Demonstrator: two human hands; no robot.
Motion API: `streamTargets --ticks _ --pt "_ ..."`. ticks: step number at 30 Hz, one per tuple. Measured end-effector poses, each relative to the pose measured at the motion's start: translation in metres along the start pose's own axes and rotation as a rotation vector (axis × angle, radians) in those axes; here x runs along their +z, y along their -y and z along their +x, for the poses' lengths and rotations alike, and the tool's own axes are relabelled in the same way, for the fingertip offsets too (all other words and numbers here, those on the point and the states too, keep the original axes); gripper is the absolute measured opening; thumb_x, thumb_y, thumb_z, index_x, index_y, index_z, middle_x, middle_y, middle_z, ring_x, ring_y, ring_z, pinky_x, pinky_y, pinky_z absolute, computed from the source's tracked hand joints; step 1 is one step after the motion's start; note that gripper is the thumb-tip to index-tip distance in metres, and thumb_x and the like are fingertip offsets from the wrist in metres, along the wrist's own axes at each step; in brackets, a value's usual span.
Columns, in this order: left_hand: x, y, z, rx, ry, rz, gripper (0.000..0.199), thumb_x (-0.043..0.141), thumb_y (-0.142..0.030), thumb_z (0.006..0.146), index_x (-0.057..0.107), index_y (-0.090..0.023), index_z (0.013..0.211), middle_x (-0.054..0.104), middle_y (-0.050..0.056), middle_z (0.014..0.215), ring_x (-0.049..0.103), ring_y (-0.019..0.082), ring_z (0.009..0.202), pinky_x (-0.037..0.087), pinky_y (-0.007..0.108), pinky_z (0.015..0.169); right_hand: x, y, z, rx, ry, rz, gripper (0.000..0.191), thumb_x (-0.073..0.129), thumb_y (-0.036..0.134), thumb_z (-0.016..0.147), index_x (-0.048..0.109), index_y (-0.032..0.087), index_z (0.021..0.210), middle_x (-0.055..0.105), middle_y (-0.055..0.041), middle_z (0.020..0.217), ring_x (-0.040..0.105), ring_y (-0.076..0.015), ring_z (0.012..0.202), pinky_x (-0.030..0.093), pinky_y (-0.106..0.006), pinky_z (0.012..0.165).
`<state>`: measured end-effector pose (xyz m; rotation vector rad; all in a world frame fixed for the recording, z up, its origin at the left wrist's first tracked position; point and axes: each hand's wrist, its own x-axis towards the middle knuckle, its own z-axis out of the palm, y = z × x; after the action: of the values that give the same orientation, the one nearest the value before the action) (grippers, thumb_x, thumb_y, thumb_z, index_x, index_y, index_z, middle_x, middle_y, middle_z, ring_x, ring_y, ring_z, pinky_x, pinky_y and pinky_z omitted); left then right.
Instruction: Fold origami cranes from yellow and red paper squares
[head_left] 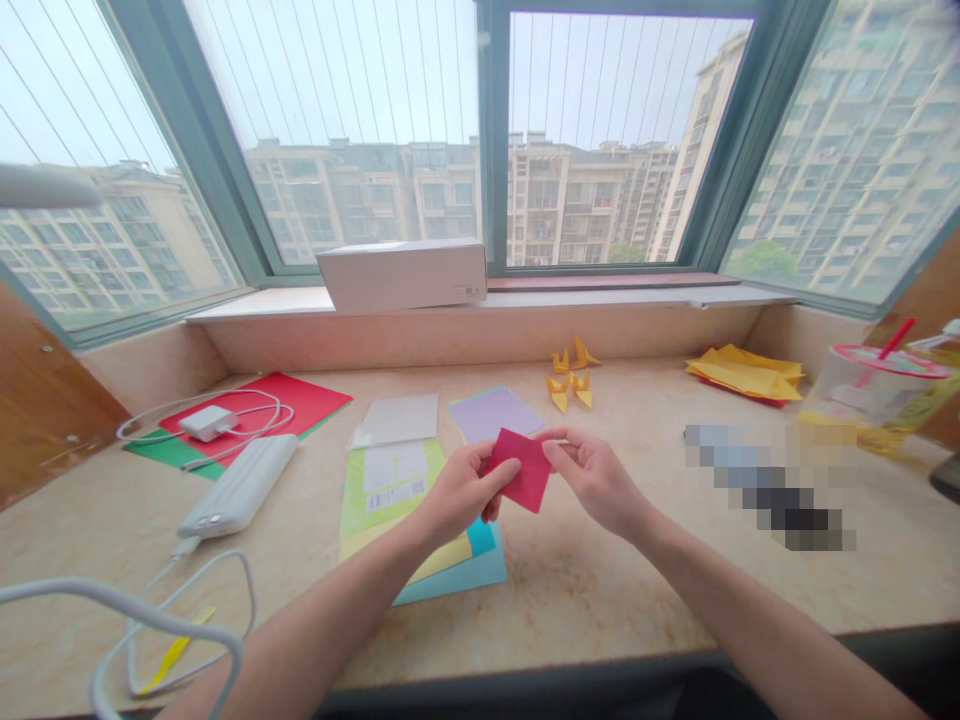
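Countertop [615, 590] bears a cup [855, 400] holding a straw [898, 339] — left hand [466, 484] and right hand [596, 480] pinch crimson paper [534, 482].

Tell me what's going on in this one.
A person holds a small crimson paper square above a counter. The left hand grips it with the thumb across its face, while the right hand pinches its right edge. Beyond stand four yellow folded birds; yellow sheets lie to the right, with a white power bank on the left.

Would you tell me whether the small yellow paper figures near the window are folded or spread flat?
Folded: the yellow paper figures have narrow, pointed shapes with tips standing up.
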<state>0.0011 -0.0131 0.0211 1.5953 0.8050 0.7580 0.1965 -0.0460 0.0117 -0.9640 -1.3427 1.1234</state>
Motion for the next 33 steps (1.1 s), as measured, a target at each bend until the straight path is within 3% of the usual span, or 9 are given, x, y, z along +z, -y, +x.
streamTargets --ticks 3,5,8,11,16,21,27,30,33 --pt "-0.003 -0.002 -0.001 -0.006 0.016 0.067 0.036 0.072 -0.047 0.081 0.065 -0.012 0.086 0.052 -0.004 0.05 0.044 0.006 0.039 0.031 0.015 0.037 0.001 -0.002 0.0 0.009 0.068 -0.06 0.032 0.07 0.048 0.086 0.071 0.018 0.098 0.077 -0.0076 0.088 0.073 -0.0223 0.081 0.056 -0.036 0.077" --pt "-0.004 -0.004 -0.002 -0.008 0.026 0.049 0.036 0.074 -0.047 0.08 0.065 -0.012 0.084 0.052 -0.005 0.05 0.045 0.006 0.04 0.031 0.015 0.038 0.001 -0.003 0.001 -0.007 0.035 -0.076 0.031 0.07 0.048 0.085 0.071 0.018 0.089 0.077 -0.0069 0.084 0.072 -0.0213 0.079 0.055 -0.034 0.075" --pt "-0.003 -0.002 -0.001 0.002 0.049 -0.053 0.042 0.072 -0.05 0.081 0.066 -0.013 0.1 0.061 0.0 0.062 0.055 0.01 0.05 0.042 0.018 0.042 0.001 -0.005 0.002 -0.015 -0.036 -0.014 0.033 0.068 0.051 0.086 0.069 0.018 0.09 0.076 -0.0054 0.08 0.071 -0.0198 0.074 0.055 -0.032 0.073" --pt "0.0 0.003 0.001 -0.01 0.107 -0.091 0.044 0.067 -0.052 0.084 0.066 -0.013 0.104 0.069 0.007 0.08 0.067 0.017 0.068 0.054 0.025 0.055 0.0 -0.007 0.002 -0.005 -0.016 -0.001 0.036 0.068 0.052 0.086 0.067 0.018 0.098 0.076 -0.0062 0.085 0.072 -0.0207 0.075 0.056 -0.034 0.073" --pt "0.003 0.007 -0.001 -0.036 0.193 -0.013 0.042 0.061 -0.052 0.089 0.065 -0.012 0.1 0.068 0.006 0.076 0.07 0.017 0.061 0.055 0.026 0.055 -0.001 -0.008 0.002 -0.029 -0.095 -0.127 0.034 0.069 0.051 0.086 0.07 0.017 0.091 0.077 -0.0079 0.086 0.071 -0.0217 0.08 0.056 -0.033 0.073" --pt "0.006 0.006 -0.003 -0.068 0.25 -0.107 0.049 0.069 -0.051 0.084 0.06 -0.015 0.115 0.072 0.012 0.098 0.074 0.019 0.067 0.055 0.024 0.054 0.001 -0.005 0.002 -0.048 -0.144 -0.083 0.036 0.069 0.051 0.085 0.072 0.016 0.092 0.078 -0.0091 0.086 0.072 -0.0218 0.076 0.057 -0.034 0.072" --pt "0.005 0.004 0.001 -0.001 0.059 -0.144 0.048 0.057 -0.058 0.09 0.063 -0.011 0.099 0.071 0.009 0.074 0.072 0.019 0.059 0.055 0.024 0.051 0.001 -0.004 0.003 -0.039 -0.2 -0.059 0.036 0.072 0.051 0.082 0.069 0.016 0.089 0.076 -0.0062 0.075 0.072 -0.0197 0.07 0.057 -0.031 0.069" --pt "0.002 0.001 0.001 0.071 -0.076 -0.048 0.047 0.054 -0.058 0.092 0.062 -0.012 0.09 0.067 0.004 0.06 0.064 0.015 0.047 0.047 0.021 0.042 -0.002 -0.003 0.003 0.011 -0.074 -0.072 0.036 0.072 0.052 0.081 0.068 0.017 0.087 0.075 -0.0049 0.07 0.071 -0.0198 0.066 0.056 -0.032 0.066" --pt "-0.001 0.001 0.0 0.069 -0.066 0.092 0.047 0.056 -0.057 0.091 0.06 -0.013 0.076 0.063 0.002 0.051 0.06 0.013 0.041 0.042 0.019 0.038 -0.002 -0.004 0.003 0.047 0.059 -0.06 0.036 0.071 0.052 0.083 0.071 0.017 0.092 0.077 -0.0066 0.079 0.072 -0.0212 0.073 0.057 -0.035 0.072"
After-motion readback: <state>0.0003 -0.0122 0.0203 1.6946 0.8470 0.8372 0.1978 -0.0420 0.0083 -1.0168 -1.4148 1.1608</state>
